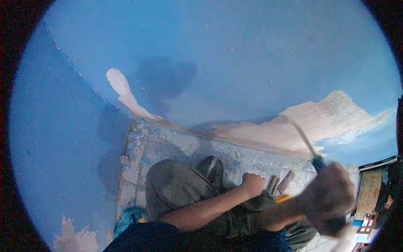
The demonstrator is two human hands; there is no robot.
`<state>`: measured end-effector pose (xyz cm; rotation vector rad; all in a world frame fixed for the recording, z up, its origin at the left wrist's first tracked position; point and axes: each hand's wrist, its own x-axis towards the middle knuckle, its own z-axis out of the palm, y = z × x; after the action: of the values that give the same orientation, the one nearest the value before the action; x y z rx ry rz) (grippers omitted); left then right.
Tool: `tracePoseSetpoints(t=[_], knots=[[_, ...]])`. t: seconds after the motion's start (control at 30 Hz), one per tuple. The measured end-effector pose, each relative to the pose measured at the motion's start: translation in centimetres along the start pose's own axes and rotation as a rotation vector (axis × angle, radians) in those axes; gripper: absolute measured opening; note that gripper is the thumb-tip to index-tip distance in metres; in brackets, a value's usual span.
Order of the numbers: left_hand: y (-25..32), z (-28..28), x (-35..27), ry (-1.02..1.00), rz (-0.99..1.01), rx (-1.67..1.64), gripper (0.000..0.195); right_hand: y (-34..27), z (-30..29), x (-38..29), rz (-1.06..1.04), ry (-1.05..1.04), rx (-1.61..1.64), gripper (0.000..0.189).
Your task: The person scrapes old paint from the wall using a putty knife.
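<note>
My right hand, blurred, grips the dark green handle of a thin metal-bladed hand tool, whose exact kind the blur hides. Its blade points up and left across a bare pale patch low on the blue painted wall. Whether the tip touches the wall I cannot tell. Held in a fist over my lap, my left hand shows nothing in its fingers. A narrower bare strip runs down the wall near the corner.
Paint flakes litter the tiled floor. Beyond my left hand lie several brownish cylindrical pieces and a yellow object. Teal cloth sits by the left wall. At right stands a cardboard box bearing writing.
</note>
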<state>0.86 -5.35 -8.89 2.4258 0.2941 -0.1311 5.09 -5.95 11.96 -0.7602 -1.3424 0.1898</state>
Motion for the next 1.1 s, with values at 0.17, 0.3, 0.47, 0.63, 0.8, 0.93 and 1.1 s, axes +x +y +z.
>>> tracePoseSetpoints(t=[0.17,0.3,0.47,0.63,0.8,0.93,1.1], knots=[[-0.2,1.3,0.5,0.001,-0.024,0.023,0.016,1.5,-0.4,0.0,0.005,-0.029,0.045,0.031],[0.0,1.0,0.1,0.082,-0.012,0.016,0.016,-0.7,0.2,-0.5,-0.301,0.425,-0.063,0.033],[-0.3,1.3,0.4,0.014,0.006,0.020,0.017,-0.3,-0.7,-0.5,-0.150,0.050,0.003,0.034],[-0.1,1.1,0.2,0.038,0.007,-0.021,0.017,-0.4,-0.9,0.5,-0.104,-0.179,0.005,0.031],[0.0,0.6,0.2,0.047,-0.013,-0.003,0.016,-0.5,0.2,-0.7,-0.130,0.067,-0.105,0.035],[-0.2,0.5,0.3,-0.044,-0.001,0.001,0.017,0.2,-0.2,-1.2,-0.146,0.090,-0.143,0.040],[0.0,0.7,0.1,-0.018,0.009,-0.008,0.020,0.1,-0.2,0.2,-0.116,-0.118,-0.085,0.037]])
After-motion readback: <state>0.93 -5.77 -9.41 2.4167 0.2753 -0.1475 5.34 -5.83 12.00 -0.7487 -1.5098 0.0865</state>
